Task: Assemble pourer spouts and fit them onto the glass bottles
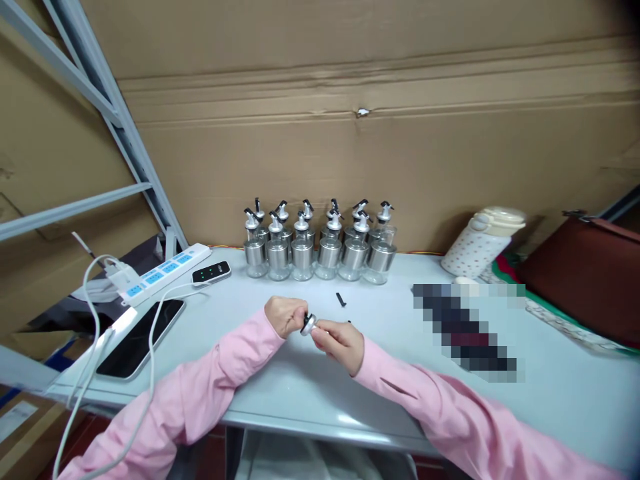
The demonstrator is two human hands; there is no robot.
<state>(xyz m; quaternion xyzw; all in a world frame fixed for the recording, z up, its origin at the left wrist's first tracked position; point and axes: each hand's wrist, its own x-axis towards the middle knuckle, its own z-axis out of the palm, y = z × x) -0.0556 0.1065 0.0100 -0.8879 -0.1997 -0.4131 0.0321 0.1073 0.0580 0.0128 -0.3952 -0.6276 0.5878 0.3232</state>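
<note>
Both hands meet above the table's middle around a small silver and black pourer top (pixel 309 325). My left hand (pixel 286 315) is closed on its black end, and my right hand (pixel 341 341) pinches the silver part from the other side. Beyond them stand several glass bottles with steel sleeves (pixel 303 255) in two rows, most with silver and black pourers. The front bottle at the right end (pixel 379 260) shows no pourer of its own clearly. A small black lever piece (pixel 341 300) lies on the table behind my right hand.
At the left are a phone (pixel 141 339), a power strip (pixel 167 272), a small black device (pixel 211 272) and loose white cables (pixel 151 347). A dotted flask (pixel 477 243) and a brown bag (pixel 585 273) stand at the right, near a blurred-out item. Cardboard (pixel 320 160) backs the table.
</note>
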